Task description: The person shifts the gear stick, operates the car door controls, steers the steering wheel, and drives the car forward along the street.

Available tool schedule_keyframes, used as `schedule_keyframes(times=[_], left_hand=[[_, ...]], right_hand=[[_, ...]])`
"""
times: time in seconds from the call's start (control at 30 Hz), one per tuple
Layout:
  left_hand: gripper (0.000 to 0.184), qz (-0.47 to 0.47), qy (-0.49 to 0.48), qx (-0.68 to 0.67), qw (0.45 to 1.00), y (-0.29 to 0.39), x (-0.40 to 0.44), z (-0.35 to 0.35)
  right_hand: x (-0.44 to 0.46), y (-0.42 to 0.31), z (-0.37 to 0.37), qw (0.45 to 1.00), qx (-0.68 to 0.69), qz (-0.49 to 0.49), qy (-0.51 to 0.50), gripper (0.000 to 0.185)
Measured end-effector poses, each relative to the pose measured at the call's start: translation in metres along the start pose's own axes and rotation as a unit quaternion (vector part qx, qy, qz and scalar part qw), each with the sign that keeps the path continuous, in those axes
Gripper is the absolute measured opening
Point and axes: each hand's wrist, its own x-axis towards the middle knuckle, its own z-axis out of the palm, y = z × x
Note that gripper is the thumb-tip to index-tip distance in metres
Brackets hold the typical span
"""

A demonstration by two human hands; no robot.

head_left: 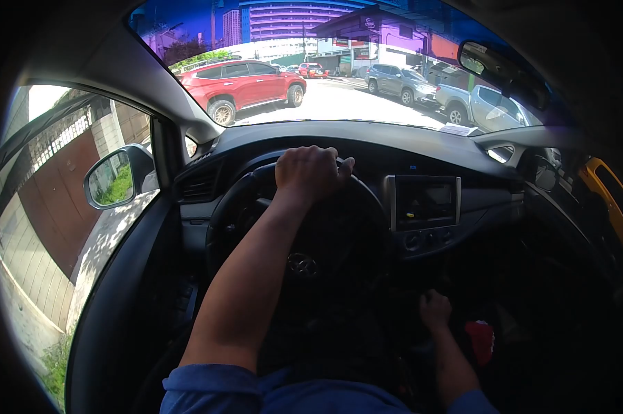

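My left hand [308, 172] is closed over the top of the black steering wheel [218, 231], its arm reaching up across the wheel's hub. A round maker's badge [302, 265] sits on the hub beneath my forearm. Low and to the right, my right hand [436, 310] is wrapped over the dark knob of the gear lever [429, 295]. Deep shadow hides most of the lever and its base. Beside the right forearm lies a red and white item [480, 341], too dark to name.
The dashboard carries a silver-framed screen [425, 201]. Through the windshield stand a red SUV [246, 88], a grey SUV [401, 83] and a silver pickup [487, 107]. A side mirror [111, 177] and a brown gate [60, 193] are on the left; something yellow [605, 196] is outside right.
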Motion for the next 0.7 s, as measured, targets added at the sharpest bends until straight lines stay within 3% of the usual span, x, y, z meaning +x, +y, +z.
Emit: schedule_keyframes(times=[0.63, 0.7], left_hand=[[0.05, 0.001, -0.007, 0.008, 1.0, 0.001, -0.001, -0.004], [0.05, 0.022, 0.033, 0.001, 0.999, 0.0, 0.001, 0.007]], right_hand=[[-0.001, -0.001, 0.002, 1.0, -0.004, 0.008, 0.007, 0.026], [0.001, 0.006, 0.008, 1.0, -0.015, -0.007, 0.023, 0.026]])
